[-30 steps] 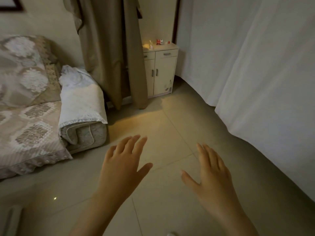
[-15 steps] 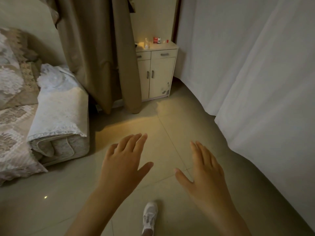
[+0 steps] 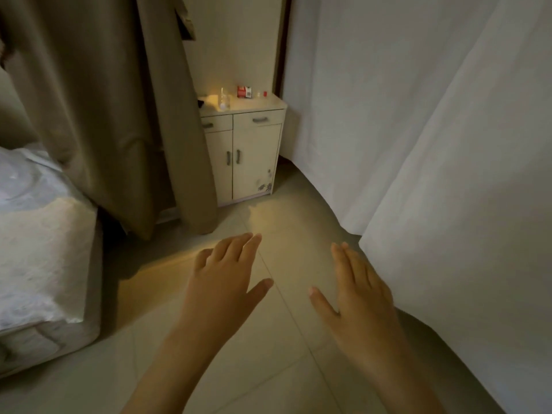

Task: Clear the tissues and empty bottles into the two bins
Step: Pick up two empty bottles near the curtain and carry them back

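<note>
My left hand (image 3: 224, 282) and my right hand (image 3: 361, 297) are both held out palm down over the tiled floor, fingers spread, nothing in either. Ahead stands a small cream cabinet (image 3: 248, 156). On its top are a clear plastic bottle (image 3: 224, 98), a crumpled white tissue (image 3: 209, 100), a red and white packet (image 3: 245, 92) and a small red-capped item (image 3: 265, 93). No bin is in view.
A brown curtain (image 3: 113, 109) hangs at the left and partly covers the cabinet. A white curtain (image 3: 433, 144) runs along the right side down to the floor. A sofa arm under a white lace cover (image 3: 38, 249) is at the left.
The view has moved forward and turned right: the cabinet is closer and larger, the sofa has slid out to the left. Both hands stay open in front.
</note>
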`<state>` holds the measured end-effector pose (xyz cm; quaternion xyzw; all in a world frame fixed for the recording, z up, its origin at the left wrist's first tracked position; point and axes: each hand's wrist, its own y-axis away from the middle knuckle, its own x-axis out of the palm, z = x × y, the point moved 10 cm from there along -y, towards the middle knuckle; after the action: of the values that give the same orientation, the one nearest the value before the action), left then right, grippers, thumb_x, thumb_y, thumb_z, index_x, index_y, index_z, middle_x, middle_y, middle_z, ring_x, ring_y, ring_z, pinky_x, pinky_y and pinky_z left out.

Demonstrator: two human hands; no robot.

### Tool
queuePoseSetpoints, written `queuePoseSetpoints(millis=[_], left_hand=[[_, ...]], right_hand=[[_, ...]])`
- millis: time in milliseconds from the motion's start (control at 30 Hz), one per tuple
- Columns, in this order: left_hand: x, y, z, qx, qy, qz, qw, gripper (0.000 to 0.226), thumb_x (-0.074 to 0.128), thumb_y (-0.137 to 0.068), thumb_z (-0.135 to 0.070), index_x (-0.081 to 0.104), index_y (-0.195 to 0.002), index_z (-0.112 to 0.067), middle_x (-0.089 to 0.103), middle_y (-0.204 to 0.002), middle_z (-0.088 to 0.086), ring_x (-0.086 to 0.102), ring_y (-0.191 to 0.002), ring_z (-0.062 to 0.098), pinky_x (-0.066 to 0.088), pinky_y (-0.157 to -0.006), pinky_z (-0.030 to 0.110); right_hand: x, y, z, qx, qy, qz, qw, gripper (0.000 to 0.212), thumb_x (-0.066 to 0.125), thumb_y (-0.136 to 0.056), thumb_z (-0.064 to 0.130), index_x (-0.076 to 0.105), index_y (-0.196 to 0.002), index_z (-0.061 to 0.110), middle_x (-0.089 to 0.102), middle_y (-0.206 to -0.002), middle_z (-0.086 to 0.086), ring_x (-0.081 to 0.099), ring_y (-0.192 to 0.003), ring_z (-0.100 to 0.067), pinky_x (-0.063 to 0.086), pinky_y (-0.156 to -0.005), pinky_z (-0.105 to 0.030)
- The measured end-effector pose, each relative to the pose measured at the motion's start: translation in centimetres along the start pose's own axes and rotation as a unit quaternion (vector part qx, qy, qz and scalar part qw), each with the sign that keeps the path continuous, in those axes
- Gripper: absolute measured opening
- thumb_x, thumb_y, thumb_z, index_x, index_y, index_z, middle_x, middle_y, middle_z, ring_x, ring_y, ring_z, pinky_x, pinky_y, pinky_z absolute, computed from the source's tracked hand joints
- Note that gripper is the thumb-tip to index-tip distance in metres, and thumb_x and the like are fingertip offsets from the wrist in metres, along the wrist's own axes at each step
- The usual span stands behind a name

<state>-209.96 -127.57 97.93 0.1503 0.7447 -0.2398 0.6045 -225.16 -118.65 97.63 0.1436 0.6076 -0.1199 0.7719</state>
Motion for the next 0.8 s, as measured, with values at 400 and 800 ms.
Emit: queuePoseSetpoints(millis=[400, 800], left_hand=[[5.7, -20.7, 4.1, -0.097, 0.003, 0.030, 0.995, 0.075, 0.051, -0.085, -0.060, 0.024, -0.148, -0.028, 0.031, -0.153, -0.007, 0.029, -0.140, 0.016, 0.026, -0.111, 0.040], [7.6, -39.3, 7.3, -0.160, 0.000, -0.005, 0.987, 0.076, 0.038, -0.088, -0.065, 0.007, -0.150, -0.033, 0.014, -0.157, -0.011, 0.013, -0.145, 0.013, 0.014, -0.115, 0.036]], right_hand=[[1.2, -26.4, 0.6, -0.109, -0.006, 0.062, 0.992, 0.080, 0.029, -0.089, 0.066, -0.011, -0.148, 0.029, -0.006, -0.159, 0.007, -0.001, -0.146, -0.016, 0.017, -0.118, -0.043], [-0.8, -47.5, 0.2, -0.189, -0.004, 0.078, 0.979, 0.075, 0.031, -0.092, 0.061, -0.004, -0.150, 0.027, -0.003, -0.159, 0.005, 0.000, -0.146, -0.016, 0.017, -0.117, -0.043]])
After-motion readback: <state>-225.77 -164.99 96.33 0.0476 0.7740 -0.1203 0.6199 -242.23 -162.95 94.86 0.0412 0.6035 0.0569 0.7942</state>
